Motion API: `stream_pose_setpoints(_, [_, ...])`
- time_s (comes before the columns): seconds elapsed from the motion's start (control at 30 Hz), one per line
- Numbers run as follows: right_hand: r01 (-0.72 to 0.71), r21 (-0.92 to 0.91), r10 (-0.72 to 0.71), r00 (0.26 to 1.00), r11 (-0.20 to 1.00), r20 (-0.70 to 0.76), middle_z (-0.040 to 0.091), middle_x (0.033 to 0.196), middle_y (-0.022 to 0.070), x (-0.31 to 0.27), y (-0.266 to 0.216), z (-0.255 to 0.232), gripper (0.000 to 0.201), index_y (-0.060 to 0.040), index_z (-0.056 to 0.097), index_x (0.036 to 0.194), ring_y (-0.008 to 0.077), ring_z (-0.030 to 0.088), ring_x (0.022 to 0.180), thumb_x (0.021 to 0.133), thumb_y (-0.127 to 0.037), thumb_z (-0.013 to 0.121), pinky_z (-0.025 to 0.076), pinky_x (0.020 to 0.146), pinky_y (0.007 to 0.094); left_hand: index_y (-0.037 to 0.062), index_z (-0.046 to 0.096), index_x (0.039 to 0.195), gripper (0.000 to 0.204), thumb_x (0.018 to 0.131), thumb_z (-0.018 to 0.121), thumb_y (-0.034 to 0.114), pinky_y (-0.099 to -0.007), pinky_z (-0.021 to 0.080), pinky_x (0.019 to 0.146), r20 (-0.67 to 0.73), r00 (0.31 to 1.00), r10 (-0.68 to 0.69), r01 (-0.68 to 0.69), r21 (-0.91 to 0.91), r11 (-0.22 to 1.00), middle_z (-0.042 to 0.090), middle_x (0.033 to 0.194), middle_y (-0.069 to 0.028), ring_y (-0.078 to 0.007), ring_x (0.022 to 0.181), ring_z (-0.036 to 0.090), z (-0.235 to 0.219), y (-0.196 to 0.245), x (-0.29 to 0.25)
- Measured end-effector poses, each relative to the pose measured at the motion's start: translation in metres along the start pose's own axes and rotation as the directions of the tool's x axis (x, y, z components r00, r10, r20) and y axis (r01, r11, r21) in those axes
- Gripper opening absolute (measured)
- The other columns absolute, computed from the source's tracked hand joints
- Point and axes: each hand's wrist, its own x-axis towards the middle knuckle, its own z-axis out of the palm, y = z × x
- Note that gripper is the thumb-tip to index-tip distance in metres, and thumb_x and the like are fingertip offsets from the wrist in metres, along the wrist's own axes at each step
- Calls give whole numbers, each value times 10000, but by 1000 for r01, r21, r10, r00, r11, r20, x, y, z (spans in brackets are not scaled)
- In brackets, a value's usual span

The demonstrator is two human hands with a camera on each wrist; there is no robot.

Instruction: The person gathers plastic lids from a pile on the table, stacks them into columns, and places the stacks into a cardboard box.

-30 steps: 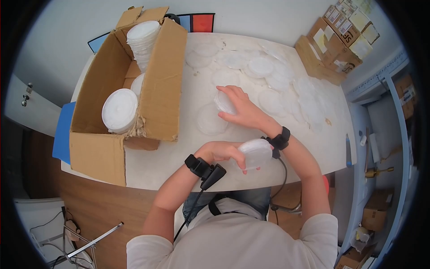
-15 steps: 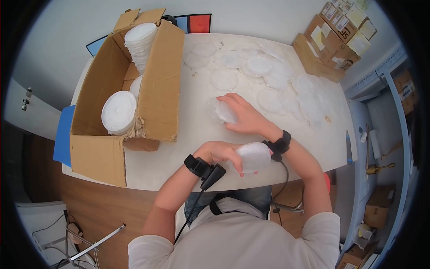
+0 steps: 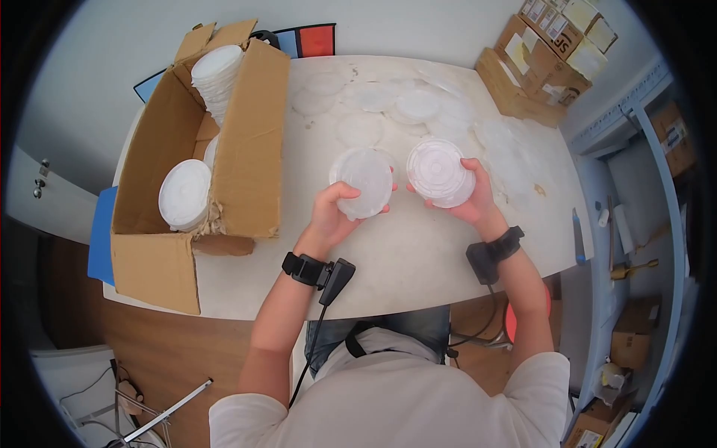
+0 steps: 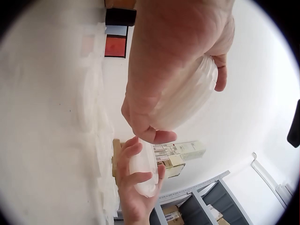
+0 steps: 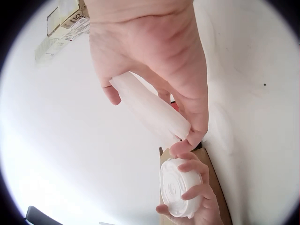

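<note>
My left hand (image 3: 329,218) grips a short stack of round translucent plastic lids (image 3: 366,179), its thumb across the top face. Edge-on in the left wrist view, that stack (image 4: 192,96) shows several thin layers between thumb and fingers. To its right, my right hand (image 3: 480,201) holds another stack of clear ridged lids (image 3: 439,173), fingers curled round the rim. The right wrist view shows this stack (image 5: 150,105) from the side. Both stacks are held apart over the table, round faces turned up toward the head camera.
Many loose clear lids (image 3: 415,107) lie spread over the far and right parts of the white table (image 3: 388,269). An open cardboard box (image 3: 254,142) at the left contains stacked white lids (image 3: 184,190). Cartons (image 3: 534,71) stand at the back right, and a blue-handled tool (image 3: 579,237) lies near the right edge.
My left hand has moved forward and left with its stack, turning it face up. The right hand has gathered lids from the table and swung right, holding them up. The head view has shifted slightly.
</note>
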Motion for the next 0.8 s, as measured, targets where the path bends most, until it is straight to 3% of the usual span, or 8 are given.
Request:
stream_pose_setpoints(0.13, [-48,-115,44,998,992,-42,409,1281,193,-1,6,2,622,-54,318,1307,411,459,1107,801,-397,432,495,729,429,-14,381,1231,578,683,457,154,-394,444,820,66,996,-52,52,9,999,483,1168,-177,-279,1056,500,-5,-5,0])
stream_pose_setpoints(0.23, [-31,-93,34,999,995,28,390,1299,196,-1,1,7,633,-57,312,1312,414,448,1120,800,-409,436,500,732,450,-13,381,1234,549,726,489,167,-392,437,839,-5,1000,5,-5,2,1000,481,1175,-155,-269,1071,489,-1,-4,1])
stream_pose_setpoints(0.3, [-62,16,58,978,998,200,397,1295,196,0,0,8,643,-60,315,1312,413,450,1120,800,-430,440,499,740,456,-1,380,1244,537,769,545,188,-376,418,873,-228,974,3,30,139,990,476,1185,-127,-246,1098,467,-1,-7,1])
stream_pose_setpoints(0.4, [-180,34,167,957,983,236,414,1277,188,6,16,17,623,-63,320,1310,376,468,1113,820,-433,426,496,737,463,28,343,1278,533,813,513,224,-358,384,902,-155,985,-73,96,145,985,443,1255,-111,-226,1162,420,3,-12,-1])
stream_pose_setpoints(0.63, [-159,-323,168,986,933,-2,440,1242,179,16,13,38,577,-52,339,1292,323,482,1088,859,-421,430,456,820,446,-16,336,1265,567,784,565,178,-377,357,949,-112,988,-110,115,35,993,450,1226,-113,-229,1137,434,1,-11,-2])
stream_pose_setpoints(0.7, [-70,-724,-170,952,686,-253,450,1227,187,17,14,32,624,-9,342,1273,298,466,1111,834,-419,512,400,898,389,-20,324,1268,566,774,540,151,-380,345,968,-132,989,-67,76,65,995,427,1252,-120,-242,1151,427,3,-11,-2])
stream_pose_setpoints(0.73, [-72,-725,-172,951,685,-256,450,1227,187,17,13,32,624,-9,342,1273,298,466,1111,834,-419,512,400,898,389,-20,324,1268,566,774,540,151,-380,345,968,-128,989,-69,77,63,995,427,1252,-120,-242,1151,427,3,-12,-1])
stream_pose_setpoints(0.8, [-111,-926,-375,891,362,-253,449,1215,217,20,15,35,664,34,337,1256,275,439,1141,813,-402,569,354,935,349,-29,327,1260,545,764,495,120,-385,335,985,-76,994,-76,74,-26,997,422,1256,-137,-260,1159,422,3,-13,-2])
